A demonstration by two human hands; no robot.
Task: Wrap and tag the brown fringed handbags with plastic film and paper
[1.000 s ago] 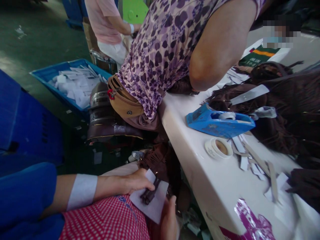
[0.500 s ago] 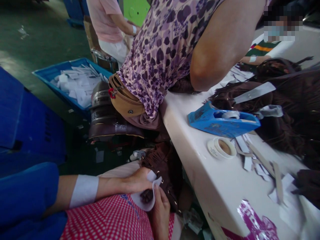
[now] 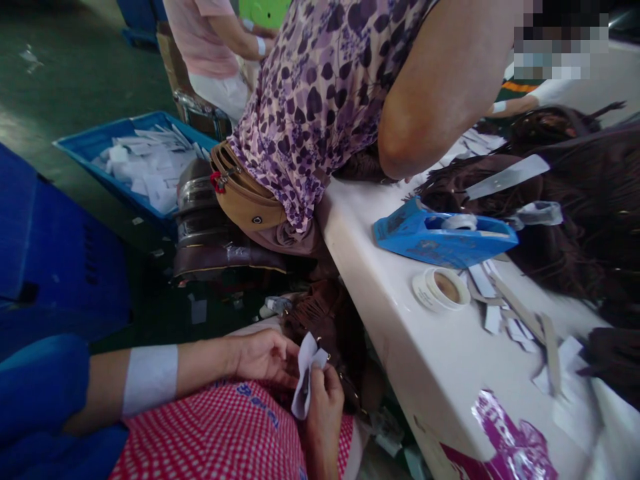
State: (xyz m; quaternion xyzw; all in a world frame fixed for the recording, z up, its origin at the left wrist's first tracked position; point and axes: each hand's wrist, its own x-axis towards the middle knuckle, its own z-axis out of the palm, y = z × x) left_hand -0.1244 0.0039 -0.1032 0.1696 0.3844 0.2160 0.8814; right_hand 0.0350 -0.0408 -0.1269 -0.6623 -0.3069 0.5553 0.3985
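My right hand pinches a folded white sheet, paper or thin foam, holding it upright over my lap. My left hand is just left of the sheet, palm turned toward it, fingers loosely curled and apart. Its fingertips reach the sheet's edge; whether they touch it I cannot tell. Behind both hands a dark brown fringed bag with small metal studs rests against my lap, partly hidden by the sheet and my right hand.
To the right, a white table carries a blue tape dispenser, a tape roll, paper strips and brown fringed goods. A co-worker in a patterned top leans over it. Blue bins stand left.
My left hand has drawn back leftward from the sheet and its fingers have loosened. The sheet, curved round something dark before, now stands folded narrower in my right hand.
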